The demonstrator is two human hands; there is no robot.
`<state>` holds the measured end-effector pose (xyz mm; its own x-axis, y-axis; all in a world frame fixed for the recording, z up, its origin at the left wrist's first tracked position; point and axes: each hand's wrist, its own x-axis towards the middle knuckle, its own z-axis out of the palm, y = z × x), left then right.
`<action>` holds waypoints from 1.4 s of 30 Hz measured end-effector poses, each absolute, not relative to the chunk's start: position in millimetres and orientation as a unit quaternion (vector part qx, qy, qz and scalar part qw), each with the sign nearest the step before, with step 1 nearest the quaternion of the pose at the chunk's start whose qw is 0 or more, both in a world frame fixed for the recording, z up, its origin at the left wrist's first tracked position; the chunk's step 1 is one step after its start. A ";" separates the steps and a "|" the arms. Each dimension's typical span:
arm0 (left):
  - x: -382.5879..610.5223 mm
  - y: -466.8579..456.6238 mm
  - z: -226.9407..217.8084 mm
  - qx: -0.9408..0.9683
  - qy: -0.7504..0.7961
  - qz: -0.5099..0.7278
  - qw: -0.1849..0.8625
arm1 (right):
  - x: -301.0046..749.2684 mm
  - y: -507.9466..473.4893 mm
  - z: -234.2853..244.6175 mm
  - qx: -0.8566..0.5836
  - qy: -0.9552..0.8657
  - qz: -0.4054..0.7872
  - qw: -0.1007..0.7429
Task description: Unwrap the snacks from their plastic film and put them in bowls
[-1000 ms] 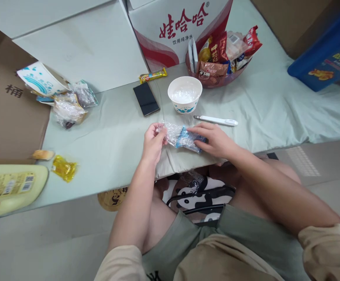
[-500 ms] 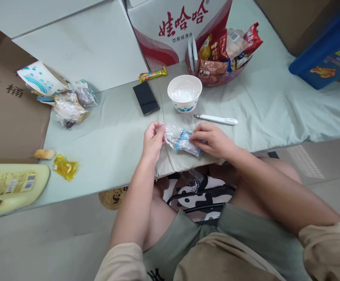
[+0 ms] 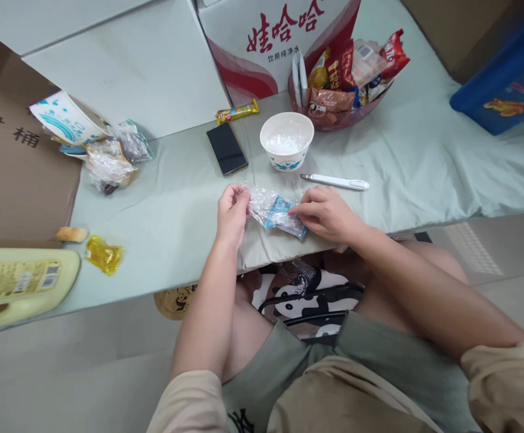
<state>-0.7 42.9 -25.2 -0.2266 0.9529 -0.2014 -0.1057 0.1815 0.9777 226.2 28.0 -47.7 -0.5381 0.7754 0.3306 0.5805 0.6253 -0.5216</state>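
Observation:
My left hand [image 3: 231, 213] is closed, pinching the end of a crinkled clear plastic wrapper [image 3: 260, 203]. The wrapper stretches right to a small blue and clear packet [image 3: 284, 218] lying near the table's front edge. My right hand [image 3: 329, 211] has its fingers curled together, with the fingertips on the packet's right part. What lies inside the packet cannot be made out. Just beyond the hands stands a white paper bowl [image 3: 286, 144] with clear plastic in it. A white utility knife [image 3: 335, 181] lies between the bowl and my right hand.
Behind are a phone [image 3: 226, 148], a yellow snack stick [image 3: 237, 112] and a basket [image 3: 334, 120] of packaged snacks. At left lie a tipped paper bowl [image 3: 65, 120], wrapped items [image 3: 108, 165], a piece of bread [image 3: 72, 234], a yellow wrapper [image 3: 103, 255] and a pale yellow jug [image 3: 22, 279].
My left hand has shifted slightly left with the wrapper, and the blue packet has moved a little left too. The right hand keeps its fingertips on the packet.

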 end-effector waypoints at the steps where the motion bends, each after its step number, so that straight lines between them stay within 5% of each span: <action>1: -0.8 43.1 -25.4 0.364 0.583 0.525 0.503 | 226.5 28.0 -46.7 -0.392 -0.858 0.177 0.282; 9: -15.0 48.5 -25.3 0.322 0.595 0.569 0.468 | 241.1 30.7 -31.7 -0.429 -0.791 0.224 0.374; 18: -36.9 51.9 -30.8 0.338 0.636 0.575 0.388 | 274.9 53.6 -34.0 -0.580 -0.712 0.173 0.357; 25: -42.8 51.7 -35.1 0.480 0.649 0.516 0.287 | 246.6 42.7 -43.5 -0.522 -0.776 0.189 0.300; 29: -43.1 49.8 -31.1 0.441 0.605 0.586 0.309 | 240.7 42.8 -44.6 -0.498 -0.804 0.177 0.273; 34: -42.0 48.6 -26.8 0.390 0.571 0.633 0.349 | 248.4 37.3 -31.5 -0.492 -0.775 0.189 0.349; 42: -51.4 50.0 -34.0 0.444 0.646 0.540 0.307 | 252.9 35.3 -31.9 -0.525 -0.769 0.205 0.300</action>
<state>-51.4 50.0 -34.0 -0.4168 0.9052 0.0833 0.2419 0.0222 0.9700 252.9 35.3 -31.9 -0.2672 0.9315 0.2470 0.6852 0.3639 -0.6309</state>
